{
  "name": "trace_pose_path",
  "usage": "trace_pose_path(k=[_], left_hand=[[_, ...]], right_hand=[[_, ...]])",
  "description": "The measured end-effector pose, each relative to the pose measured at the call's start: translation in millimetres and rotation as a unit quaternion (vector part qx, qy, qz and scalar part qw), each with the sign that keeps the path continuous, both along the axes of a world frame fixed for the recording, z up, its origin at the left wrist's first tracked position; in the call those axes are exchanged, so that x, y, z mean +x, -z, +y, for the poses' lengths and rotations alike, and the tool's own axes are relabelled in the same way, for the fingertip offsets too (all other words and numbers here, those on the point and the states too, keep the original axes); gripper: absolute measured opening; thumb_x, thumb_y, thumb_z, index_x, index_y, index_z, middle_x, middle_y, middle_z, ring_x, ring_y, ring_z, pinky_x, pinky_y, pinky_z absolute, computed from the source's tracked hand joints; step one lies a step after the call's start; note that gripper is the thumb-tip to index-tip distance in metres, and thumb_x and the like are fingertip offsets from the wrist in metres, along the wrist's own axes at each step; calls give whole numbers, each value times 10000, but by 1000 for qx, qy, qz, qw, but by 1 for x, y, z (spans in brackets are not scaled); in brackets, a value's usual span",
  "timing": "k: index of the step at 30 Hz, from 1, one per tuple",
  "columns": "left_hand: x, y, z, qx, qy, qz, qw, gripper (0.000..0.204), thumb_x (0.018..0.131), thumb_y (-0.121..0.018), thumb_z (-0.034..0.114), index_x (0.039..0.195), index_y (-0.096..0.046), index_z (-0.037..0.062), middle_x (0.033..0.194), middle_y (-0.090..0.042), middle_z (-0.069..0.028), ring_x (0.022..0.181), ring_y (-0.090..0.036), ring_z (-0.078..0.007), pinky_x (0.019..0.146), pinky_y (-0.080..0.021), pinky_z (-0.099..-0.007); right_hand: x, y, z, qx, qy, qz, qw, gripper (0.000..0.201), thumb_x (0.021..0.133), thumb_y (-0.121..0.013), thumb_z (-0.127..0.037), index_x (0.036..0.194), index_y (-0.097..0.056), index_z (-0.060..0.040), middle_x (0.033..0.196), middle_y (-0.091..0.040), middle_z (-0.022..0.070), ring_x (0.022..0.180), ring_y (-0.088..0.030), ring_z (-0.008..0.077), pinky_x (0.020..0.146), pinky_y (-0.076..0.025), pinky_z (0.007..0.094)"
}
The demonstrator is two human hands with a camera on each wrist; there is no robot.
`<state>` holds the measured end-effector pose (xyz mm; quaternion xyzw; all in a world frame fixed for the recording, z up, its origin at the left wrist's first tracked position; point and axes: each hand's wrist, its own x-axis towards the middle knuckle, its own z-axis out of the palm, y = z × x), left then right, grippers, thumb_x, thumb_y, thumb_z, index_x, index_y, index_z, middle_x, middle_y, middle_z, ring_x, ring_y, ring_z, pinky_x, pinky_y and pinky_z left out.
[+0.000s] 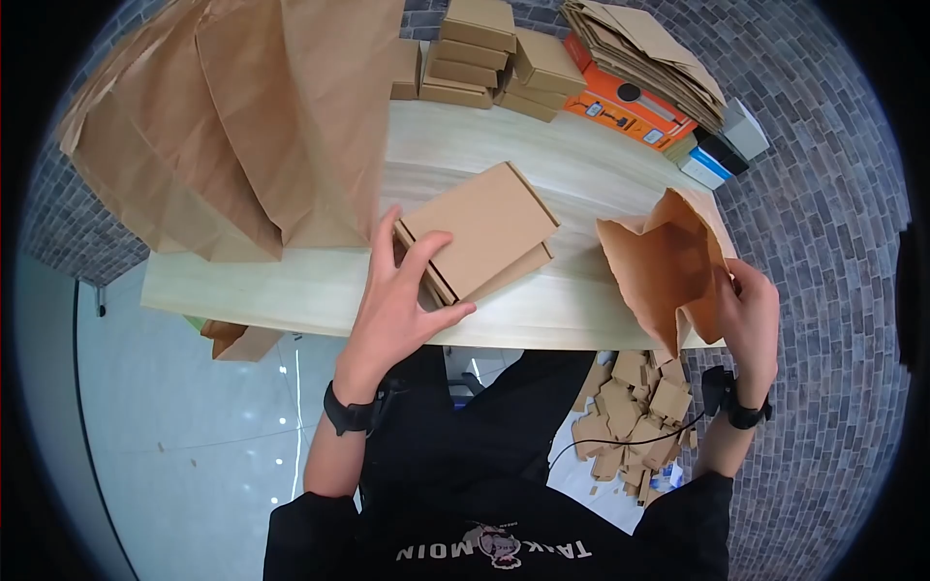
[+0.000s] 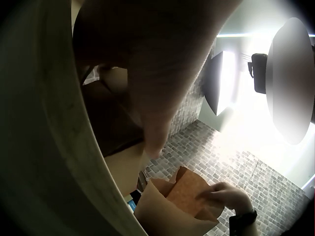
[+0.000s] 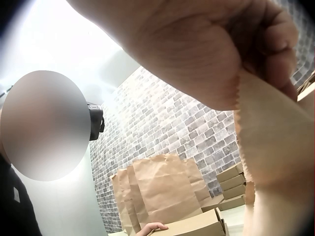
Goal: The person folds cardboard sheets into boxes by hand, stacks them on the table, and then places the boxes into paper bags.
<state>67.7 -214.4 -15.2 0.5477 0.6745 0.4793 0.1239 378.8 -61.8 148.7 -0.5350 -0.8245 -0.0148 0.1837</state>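
Observation:
A flat brown cardboard box point(image 1: 484, 228) lies tilted across the middle of the table, on top of a second cardboard box point(image 1: 518, 273) whose edge shows below it. My left hand point(image 1: 392, 305) grips the near-left end of the boxes, with the thumb along the front, one finger bent over the top and another at the far side. On the right stands a brown paper bag point(image 1: 668, 257), its jagged mouth spread open. The bag's right rim is pinched between the thumb and fingers of my right hand point(image 1: 751, 315); the right wrist view shows the zigzag edge point(image 3: 246, 142) at those fingers.
Large paper bags point(image 1: 291, 126) stand at the left. Stacked small boxes point(image 1: 475, 48) line the back, beside an orange box point(image 1: 620, 107) topped with folded cardboard point(image 1: 649, 53). Cardboard pieces point(image 1: 630, 416) lie heaped on the floor. A cable point(image 1: 630, 443) runs from the right wrist.

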Motion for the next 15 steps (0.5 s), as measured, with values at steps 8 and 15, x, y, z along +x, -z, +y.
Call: trace_pose_path(k=[8,15], left_hand=[[-3,5,-2,-8,34,-10,999,842,570,-905,161,1296,-480,180,1388,-321,-185,1274,-414,-407,1052,-404,-457],[-11,8,-1,-6,51,-30,998,808,562,-883,114,1257,-474,166,1323,-354,-159,1248,-429,-372,1044,-405,-442]], right_hand=[[3,-4,-2,3,-1,0,1000,161,908,-580,-94,972,-667,26,629,-515,187,517,-459,258,536,-395,356],[3,-6,-2,-2,1,10,1000,170,908,-581,-90,997,-673,22,635,-522,195,513,-461,255,540,-406,347]])
